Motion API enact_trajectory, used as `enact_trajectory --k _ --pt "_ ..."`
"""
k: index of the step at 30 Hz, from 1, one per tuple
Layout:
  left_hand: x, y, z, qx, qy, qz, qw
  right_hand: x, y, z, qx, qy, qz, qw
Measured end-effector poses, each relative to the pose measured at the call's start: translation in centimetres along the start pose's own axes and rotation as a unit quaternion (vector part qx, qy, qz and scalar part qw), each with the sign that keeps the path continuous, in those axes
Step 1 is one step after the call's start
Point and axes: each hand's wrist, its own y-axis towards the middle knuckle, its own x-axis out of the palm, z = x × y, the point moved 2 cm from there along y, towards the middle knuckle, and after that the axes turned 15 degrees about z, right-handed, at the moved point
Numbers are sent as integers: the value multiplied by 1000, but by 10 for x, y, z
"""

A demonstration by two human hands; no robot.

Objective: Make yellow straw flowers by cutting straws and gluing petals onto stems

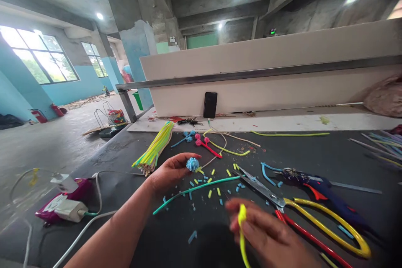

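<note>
My left hand (174,171) pinches a small blue fuzzy ball (192,164) that looks made of pipe cleaner, just above the dark table. Between the thumb and fingers of my right hand (262,228) is a bright yellow pipe cleaner (242,234), its upper end bent or wound thick; motion blurs this hand a little. A long green pipe cleaner (201,188) lies between the hands. Cut bits of yellow and blue pipe cleaner (210,194) are scattered around it. Beside my right hand rest large scissors (284,203) with open blades and red and yellow handles.
Right of the scissors lies a dark blue glue gun (326,188) with a red trigger. A yellow-green pipe cleaner bundle (157,144), pink ball-tipped stems (209,145) and a propped phone (210,105) are farther back. A purple power strip (64,201) with white cables occupies the left.
</note>
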Motion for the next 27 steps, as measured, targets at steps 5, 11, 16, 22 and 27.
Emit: enact_trajectory --k 5,11,16,22,27 --pt "17 -9 -7 -68 -100 -79 989 40 19 -36 -147 11 -28 989" --pt "21 -8 -10 -59 -105 -75 990 51 30 -29 -164 11 3 986" --pt "21 -6 -8 -44 -86 -78 992 51 36 -19 -140 26 3 990" --pt "19 -4 -11 -40 -49 -82 995 47 43 -14 -205 -48 41 977" --pt "21 -3 -12 -16 -30 -98 995 45 45 -10 -248 -105 49 962"
